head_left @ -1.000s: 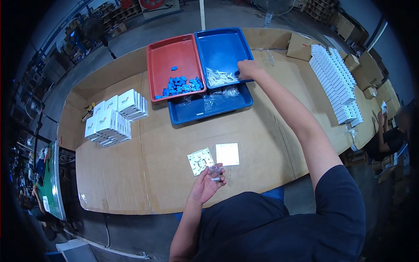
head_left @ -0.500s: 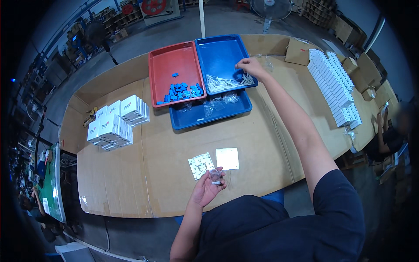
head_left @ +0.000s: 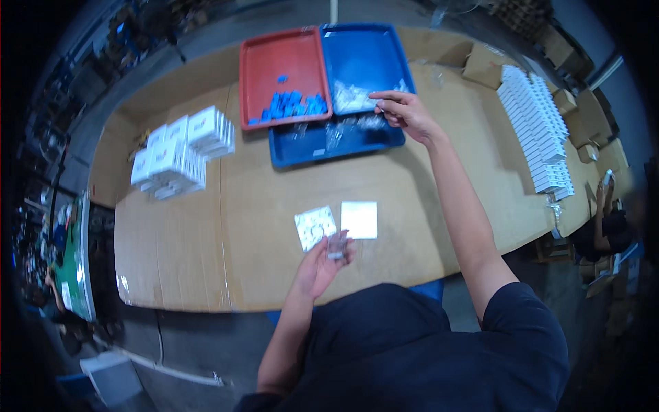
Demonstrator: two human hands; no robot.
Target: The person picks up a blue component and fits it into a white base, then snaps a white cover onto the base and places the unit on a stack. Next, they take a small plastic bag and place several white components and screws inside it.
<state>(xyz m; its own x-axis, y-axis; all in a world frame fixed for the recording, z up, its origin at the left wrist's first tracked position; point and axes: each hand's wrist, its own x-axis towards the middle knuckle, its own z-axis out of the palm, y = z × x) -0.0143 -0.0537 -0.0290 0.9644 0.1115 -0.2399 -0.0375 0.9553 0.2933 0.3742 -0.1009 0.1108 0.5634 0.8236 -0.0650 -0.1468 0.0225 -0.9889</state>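
My left hand (head_left: 324, 263) holds a small clear plastic packet (head_left: 336, 246), palm up, above the near part of the table. Just beyond it lie a white square plate with dark markings (head_left: 314, 225) and a plain white square (head_left: 360, 220), side by side. Over the near right corner of the upper blue tray (head_left: 364, 55) is my right hand (head_left: 406, 115), its thumb and fingers pinched together. What it grips, if anything, is blurred. Whitish slim pieces (head_left: 351, 96) lie heaped in that tray beside the fingertips.
A red tray (head_left: 278, 58) with blue pieces (head_left: 295, 104) stands left of the blue one. Both overlap a lower blue tray (head_left: 336, 147). White boxes are stacked at left (head_left: 168, 154) and in long rows at right (head_left: 532, 130). Cardboard walls (head_left: 182, 79) edge the table; a person (head_left: 607, 220) sits at right.
My right hand has drawn back from inside the blue tray to its near corner. The whole scene sits higher in view; my left hand keeps the clear packet.
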